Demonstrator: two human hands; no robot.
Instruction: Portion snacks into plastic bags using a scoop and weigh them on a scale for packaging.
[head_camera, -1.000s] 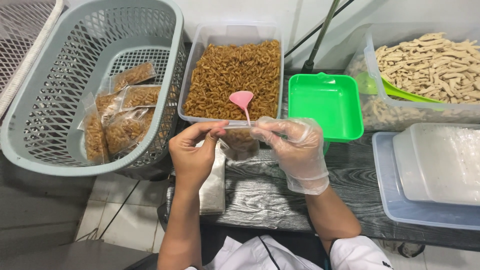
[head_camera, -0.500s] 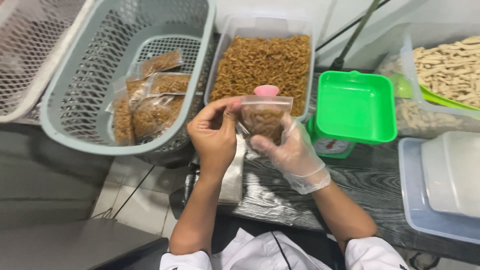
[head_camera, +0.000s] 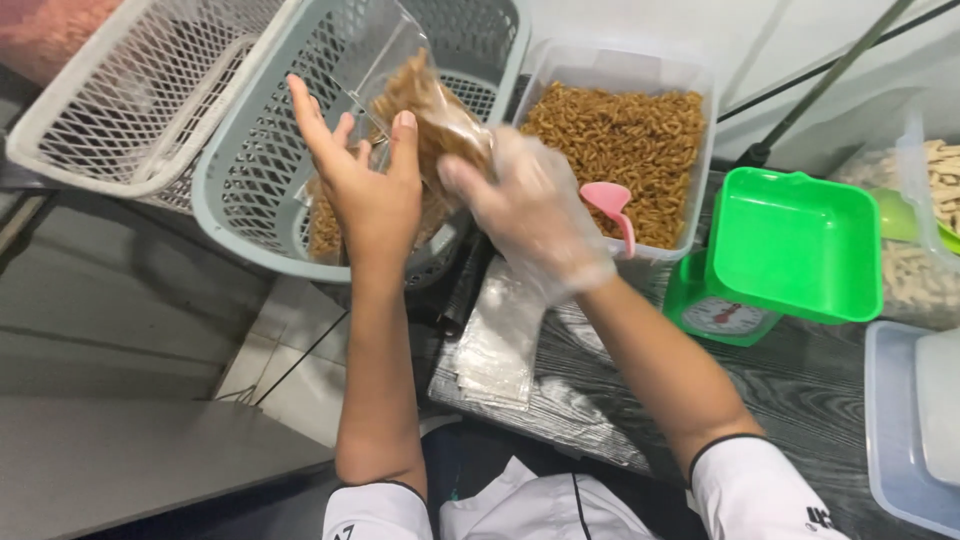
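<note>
As seen now: bag: clear snack bag (head_camera: 425, 100) above grey basket (head_camera: 250, 200)
left hand (head_camera: 365, 195): fingers spread, touching bag
right hand (head_camera: 530, 215): gloved, gripping bag
scoop: pink scoop (head_camera: 610, 205) right of basket

Bright, even light falls from above with only soft shadows. Glare streaks the clear plastic bag of brown twisted snacks (head_camera: 420, 100), and motion blur smears the gloved right hand (head_camera: 530, 210). The bare left hand (head_camera: 370, 190) stays fairly sharp. Edges bow slightly from wide-angle distortion.
</note>
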